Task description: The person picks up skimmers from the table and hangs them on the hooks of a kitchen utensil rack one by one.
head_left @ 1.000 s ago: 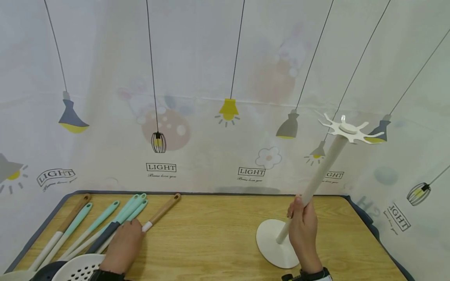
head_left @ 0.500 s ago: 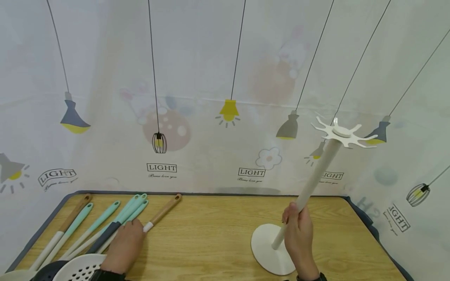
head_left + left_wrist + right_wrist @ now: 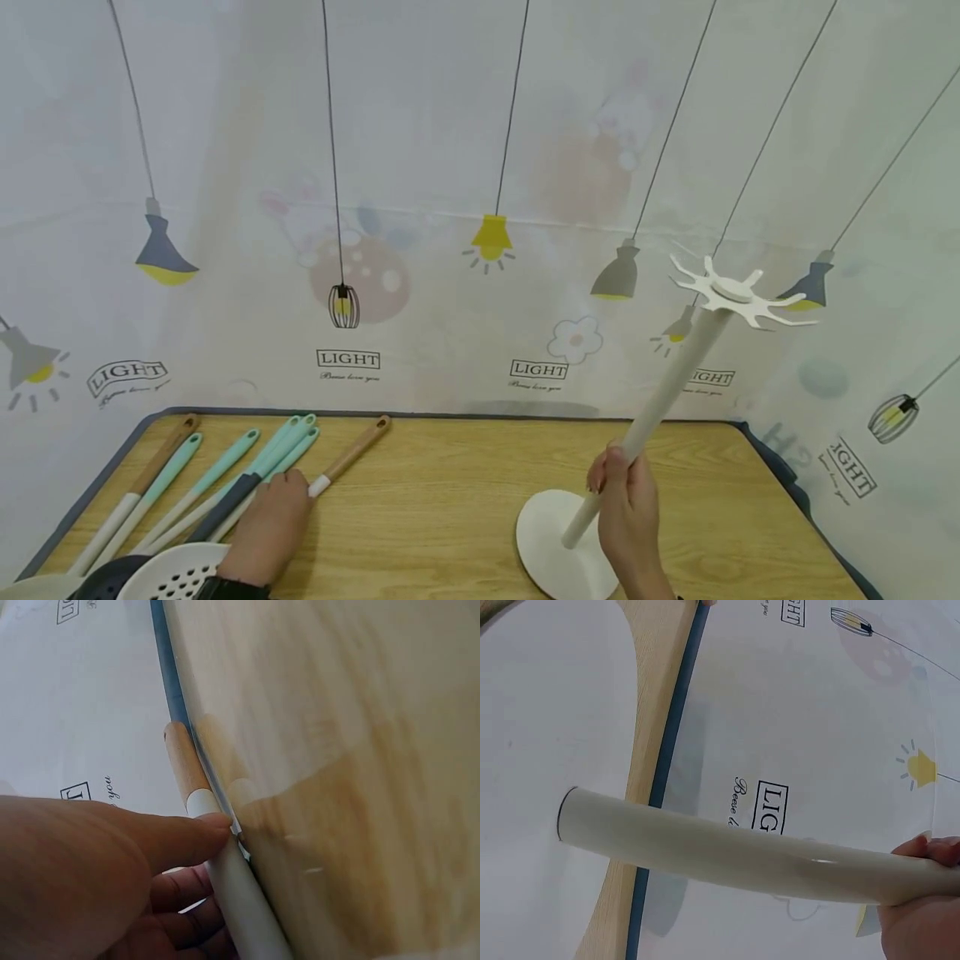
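Observation:
My right hand [image 3: 628,525] grips the pole [image 3: 675,375] of a white utensil stand. A ring of hooks [image 3: 738,292] tops it, and a round base [image 3: 547,542] is at the bottom. The stand leans right in the head view; whether the base touches the table I cannot tell. On the left, my left hand [image 3: 270,525] pinches the white shaft of a kitchen utensil with a wooden-tipped handle [image 3: 358,450]. The left wrist view shows the thumb across that shaft [image 3: 251,915], fingers beneath. Which head belongs to it is hidden.
Left of my left hand lie several utensils: mint-green handles [image 3: 225,454], a brown wooden handle [image 3: 165,454] and a dark grey shaft [image 3: 221,508]. A white perforated skimmer [image 3: 176,571] and a dark utensil head [image 3: 112,579] are in front. A printed cloth [image 3: 450,125] hangs behind the wood-patterned table [image 3: 435,517].
My right hand and the stand's base have moved left and nearer to me; the hook ring has shifted slightly left overall. My left hand keeps its hold on the utensil and has barely moved.

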Tool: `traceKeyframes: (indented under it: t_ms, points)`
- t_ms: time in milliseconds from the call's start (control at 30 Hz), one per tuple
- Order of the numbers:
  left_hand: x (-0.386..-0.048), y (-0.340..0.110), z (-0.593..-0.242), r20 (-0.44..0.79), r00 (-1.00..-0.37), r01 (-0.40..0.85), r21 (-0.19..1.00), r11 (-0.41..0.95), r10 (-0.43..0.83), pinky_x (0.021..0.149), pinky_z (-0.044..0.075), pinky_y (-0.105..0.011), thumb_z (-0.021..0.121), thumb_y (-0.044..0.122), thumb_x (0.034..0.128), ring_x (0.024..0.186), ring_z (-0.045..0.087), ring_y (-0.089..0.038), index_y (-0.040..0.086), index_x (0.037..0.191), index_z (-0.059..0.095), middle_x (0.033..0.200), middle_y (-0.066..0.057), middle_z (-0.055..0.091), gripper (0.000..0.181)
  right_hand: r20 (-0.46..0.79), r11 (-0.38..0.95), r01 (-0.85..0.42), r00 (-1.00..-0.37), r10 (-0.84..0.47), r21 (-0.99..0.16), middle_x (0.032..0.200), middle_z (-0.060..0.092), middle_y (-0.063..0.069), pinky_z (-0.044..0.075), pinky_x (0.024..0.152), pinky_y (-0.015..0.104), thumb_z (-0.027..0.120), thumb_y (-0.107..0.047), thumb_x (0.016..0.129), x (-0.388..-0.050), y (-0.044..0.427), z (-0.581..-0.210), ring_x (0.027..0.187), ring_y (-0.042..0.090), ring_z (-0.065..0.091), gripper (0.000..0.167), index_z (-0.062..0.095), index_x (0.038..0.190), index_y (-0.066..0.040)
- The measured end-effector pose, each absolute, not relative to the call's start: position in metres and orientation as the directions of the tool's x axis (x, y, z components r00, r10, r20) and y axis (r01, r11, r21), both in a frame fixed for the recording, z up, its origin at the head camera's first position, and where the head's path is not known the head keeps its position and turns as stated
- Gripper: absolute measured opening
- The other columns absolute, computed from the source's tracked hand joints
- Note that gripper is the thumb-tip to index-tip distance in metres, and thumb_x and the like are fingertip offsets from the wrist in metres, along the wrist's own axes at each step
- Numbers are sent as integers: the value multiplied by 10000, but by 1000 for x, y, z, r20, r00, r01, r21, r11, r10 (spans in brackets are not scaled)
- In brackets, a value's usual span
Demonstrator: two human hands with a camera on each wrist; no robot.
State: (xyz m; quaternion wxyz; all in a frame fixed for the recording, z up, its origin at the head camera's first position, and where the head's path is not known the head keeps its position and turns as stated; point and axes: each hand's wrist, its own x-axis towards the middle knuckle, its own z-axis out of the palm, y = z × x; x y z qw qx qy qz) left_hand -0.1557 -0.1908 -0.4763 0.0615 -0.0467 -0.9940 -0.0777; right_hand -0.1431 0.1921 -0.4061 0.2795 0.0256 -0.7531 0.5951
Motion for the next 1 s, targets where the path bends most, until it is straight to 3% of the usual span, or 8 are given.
traceKeyframes:
  t_ms: [633, 1000]
  points:
    - [-156, -189, -477, 76, -996, 71, 225, 972, 55, 651, 507, -419, 684, 76, 936, 731, 560, -257, -106, 929, 558, 804, -164, 538, 222, 523, 285, -470, -840, 149, -836, 678, 463, 22, 437, 626, 245, 350, 2, 1078, -114, 167, -411, 627, 126, 486, 259, 477, 852, 7]
    - [-156, -186, -477, 35, -999, 43, 272, 961, 35, 663, 503, -438, 691, 100, 937, 758, 565, -267, -77, 934, 546, 830, -161, 533, 229, 599, 203, -569, -790, 133, -797, 655, 449, 50, 384, 595, 300, 363, 74, 1046, -108, 156, -420, 596, 140, 460, 225, 491, 866, 31]
